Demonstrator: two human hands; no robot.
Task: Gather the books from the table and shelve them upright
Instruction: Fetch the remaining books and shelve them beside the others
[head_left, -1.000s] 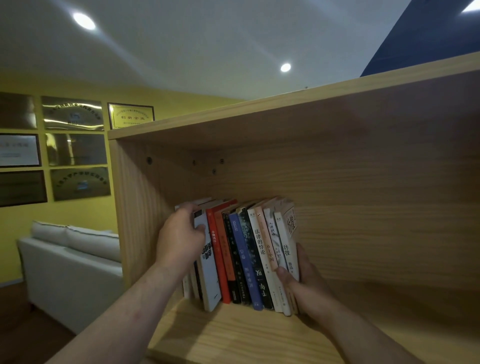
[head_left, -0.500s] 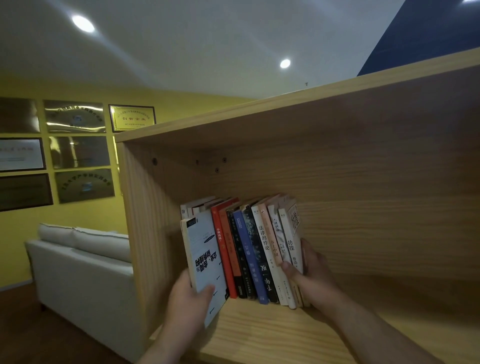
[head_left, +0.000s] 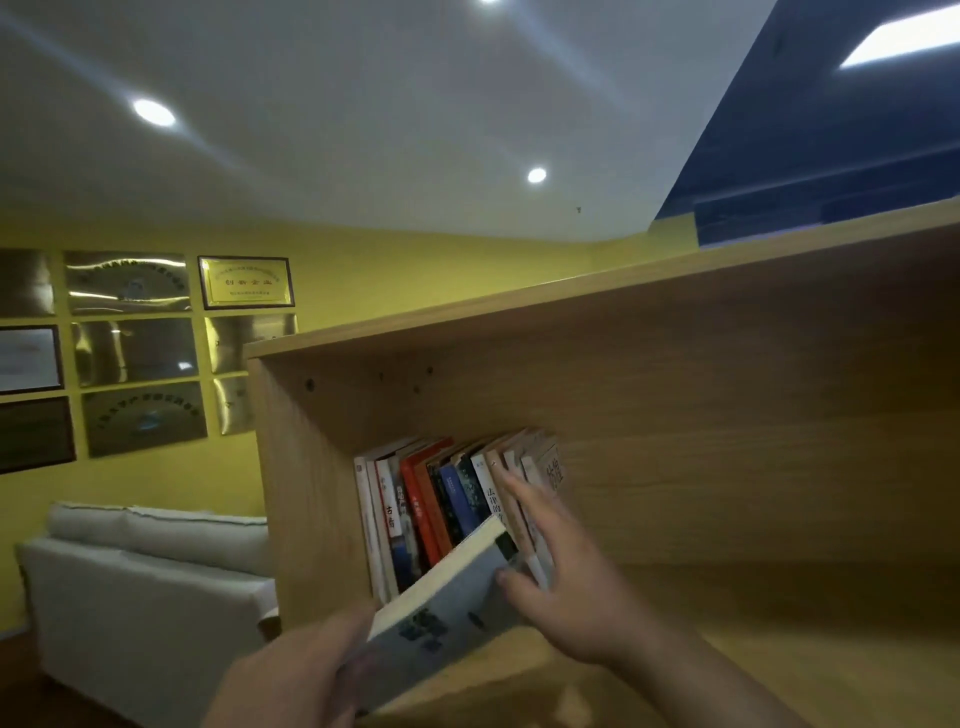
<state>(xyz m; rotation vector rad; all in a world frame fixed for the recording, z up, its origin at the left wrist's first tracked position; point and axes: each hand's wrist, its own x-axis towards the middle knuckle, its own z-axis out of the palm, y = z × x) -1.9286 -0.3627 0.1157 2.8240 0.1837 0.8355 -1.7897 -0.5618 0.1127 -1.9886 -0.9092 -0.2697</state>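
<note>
A row of books (head_left: 441, 504) stands upright at the left end of a wooden shelf compartment (head_left: 727, 467), leaning slightly right. My left hand (head_left: 301, 675) grips a pale grey book (head_left: 441, 608) by its lower end, pulled out of the row and tilted almost flat in front of the shelf. My right hand (head_left: 566, 577) lies with straight fingers against the right side of the row, its thumb touching the grey book's upper corner.
The shelf board (head_left: 779, 649) runs bare to the right of the books. A white sofa (head_left: 145, 582) stands left of the bookcase under a yellow wall with framed plaques (head_left: 135, 353). The bookcase's left side panel (head_left: 311, 493) borders the row.
My left hand has drawn the grey book out of the row, down and toward me, tilting it flat. My right hand slid up the right-hand books. The view tilted upward.
</note>
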